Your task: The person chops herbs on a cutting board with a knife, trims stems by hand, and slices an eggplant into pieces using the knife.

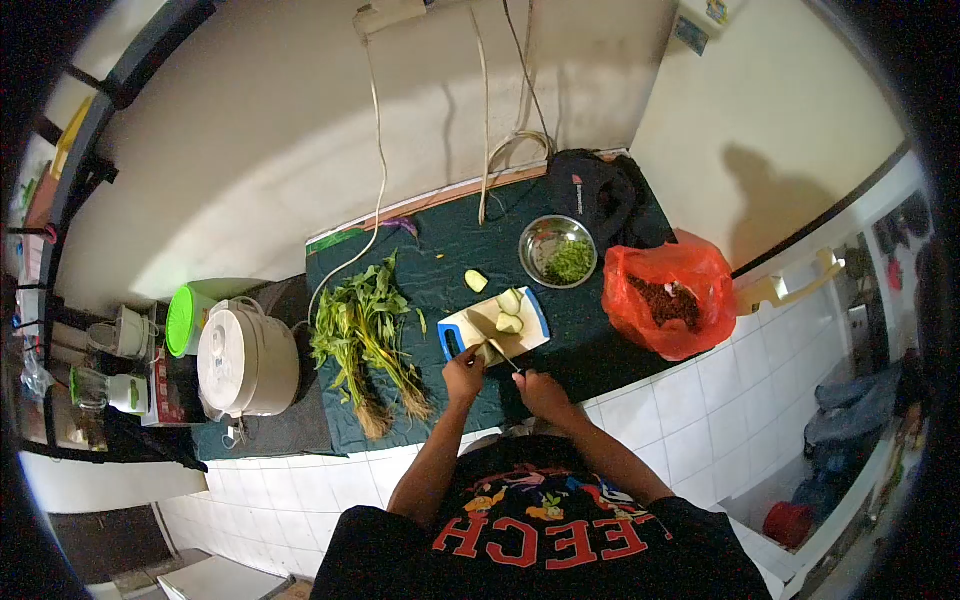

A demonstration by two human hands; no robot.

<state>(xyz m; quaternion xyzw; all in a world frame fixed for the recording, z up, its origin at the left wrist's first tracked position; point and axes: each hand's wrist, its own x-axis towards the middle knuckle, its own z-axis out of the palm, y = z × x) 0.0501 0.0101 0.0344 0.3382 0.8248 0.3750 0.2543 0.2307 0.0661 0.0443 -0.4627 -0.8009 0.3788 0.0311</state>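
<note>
A white cutting board (pixel 535 337) with blue ends lies near the front edge of the dark green cloth. Pale green vegetable pieces (pixel 509 323) rest on its right half, and one more piece (pixel 476 281) sits on the cloth behind it. My right hand (pixel 543 393) is closed round the handle of a knife (pixel 503 354), whose blade points up and left over the board's front edge. At the board's front left, my left hand (pixel 464 377) has its fingers pressed together on a small piece beside the blade; the piece is mostly hidden.
Leafy greens with roots (pixel 365 335) lie left of the board. Behind it stand a steel bowl (pixel 530 262) of chopped greens and a black bag (pixel 597 197). A red plastic bag (pixel 640 325) is at the right, a white rice cooker (pixel 247 357) at the left.
</note>
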